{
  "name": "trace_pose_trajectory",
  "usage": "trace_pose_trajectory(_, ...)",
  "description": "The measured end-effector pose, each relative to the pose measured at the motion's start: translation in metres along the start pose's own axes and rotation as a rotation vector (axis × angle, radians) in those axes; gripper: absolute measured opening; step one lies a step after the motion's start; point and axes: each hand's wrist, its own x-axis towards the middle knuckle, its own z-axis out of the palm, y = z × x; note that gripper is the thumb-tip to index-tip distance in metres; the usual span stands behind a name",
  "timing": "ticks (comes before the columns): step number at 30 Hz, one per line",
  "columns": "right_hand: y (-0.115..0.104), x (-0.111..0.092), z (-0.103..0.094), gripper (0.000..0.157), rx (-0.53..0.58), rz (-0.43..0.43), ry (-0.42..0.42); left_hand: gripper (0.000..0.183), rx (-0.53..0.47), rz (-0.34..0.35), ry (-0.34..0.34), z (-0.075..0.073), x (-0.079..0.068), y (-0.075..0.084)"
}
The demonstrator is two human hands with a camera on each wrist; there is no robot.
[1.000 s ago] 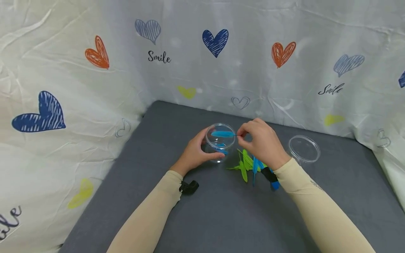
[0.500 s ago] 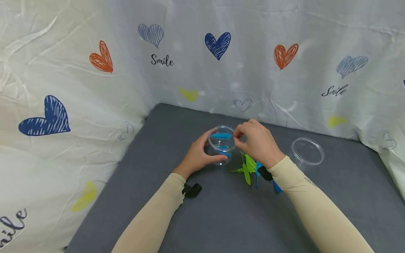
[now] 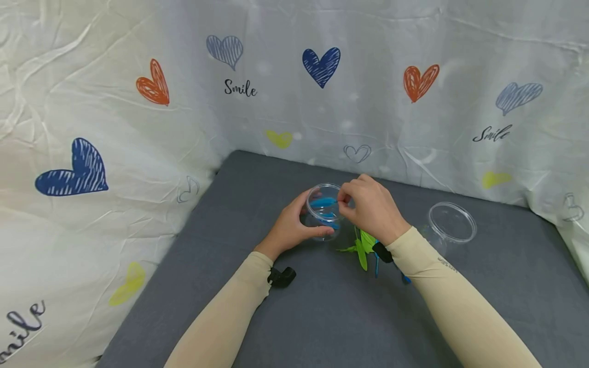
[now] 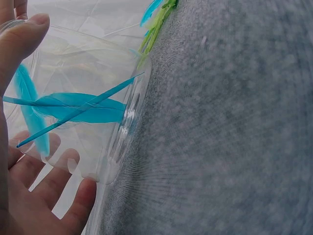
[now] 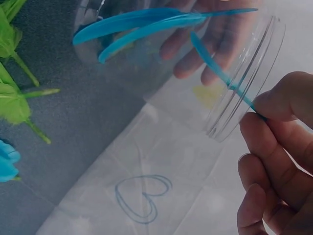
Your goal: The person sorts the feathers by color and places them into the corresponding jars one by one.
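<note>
My left hand (image 3: pixel 292 225) holds a clear round plastic jar (image 3: pixel 317 217), fingers along the far side and thumb on the near side. Two blue feathers (image 5: pixel 146 22) lie inside, low in the jar. At the mouth, my right hand (image 3: pixel 371 208) pinches the quill of another blue feather (image 5: pixel 210 61) between thumb and forefinger. This feather's vane is inside the jar and its quill end sticks out past the rim. Below the right wrist, green feathers (image 3: pixel 362 258) lie on the table, with blue feathers (image 3: pixel 377 267) partly hidden by the arm.
A second clear jar (image 3: pixel 475 225) stands on the grey tabletop (image 3: pixel 349 317), right of my right hand. White cloth (image 3: pixel 276 112) printed with hearts hangs behind and along the left side. Black straps (image 3: pixel 281 277) sit on the wrists.
The pinched blue feather has gone from above the jar's mouth to inside it, my right hand moving slightly left and down. The head view has shifted a little. My left hand keeps its hold.
</note>
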Motion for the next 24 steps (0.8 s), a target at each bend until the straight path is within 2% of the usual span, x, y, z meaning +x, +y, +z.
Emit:
trace_pose_trajectory(6, 0.0, 0.004, 0.005, 0.009, -0.013, -0.008, -0.013, 0.106, 0.026, -0.019, -0.002, -0.002, -0.001, 0.002)
trace_pose_trajectory(10, 0.0, 0.005, 0.007, 0.007, -0.016, -0.011, -0.015, 0.105, 0.021, -0.003, -0.004, -0.001, 0.001, 0.002)
trace_pose_trajectory(14, 0.002, -0.001, 0.002, 0.005, -0.007, -0.002, -0.018, 0.104, 0.003, 0.022, -0.011, 0.004, 0.002, 0.002)
trace_pose_trajectory(17, 0.004, -0.007, -0.004, 0.005, 0.01, 0.015, -0.018, 0.105, -0.004, 0.014, -0.013, 0.005, 0.002, 0.002)
trace_pose_trajectory(24, 0.007, -0.02, -0.016, 0.005, 0.045, 0.083, -0.025, 0.107, 0.014, 0.01, 0.004, 0.0, 0.0, -0.002)
